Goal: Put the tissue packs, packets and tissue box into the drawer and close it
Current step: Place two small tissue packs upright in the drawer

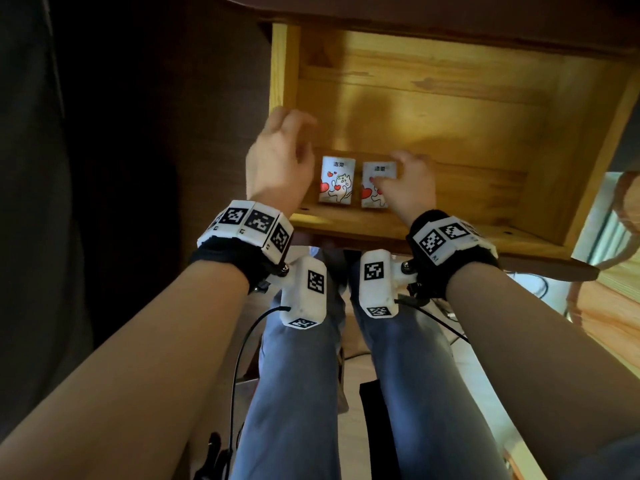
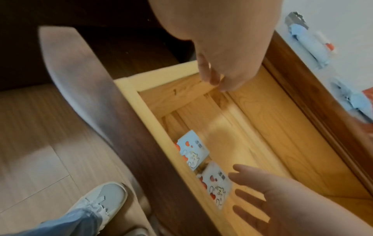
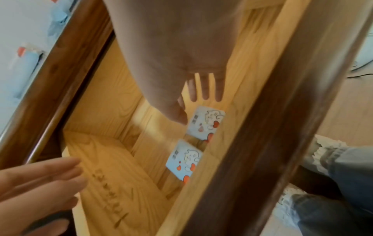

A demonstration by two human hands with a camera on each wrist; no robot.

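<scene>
Two tissue packs (image 1: 337, 180) (image 1: 377, 184) lie side by side against the drawer (image 1: 467, 133) front, leaving room behind. Left hand (image 1: 277, 157) hovers, grip loose and empty; right hand (image 1: 410, 187), fingers straight, rests on its pack.

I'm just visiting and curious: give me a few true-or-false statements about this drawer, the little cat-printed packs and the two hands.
1. The drawer is open. True.
2. Three cat-printed packs lie in it. False: only two show, the left pack and the right pack.
3. The packs lie side by side near the drawer's front. True.
4. The left hand has a grip on the left pack. False: it is beside it, fingers loose, holding nothing.
5. The right hand holds a tissue box. False: its fingers are at the right pack.
</scene>
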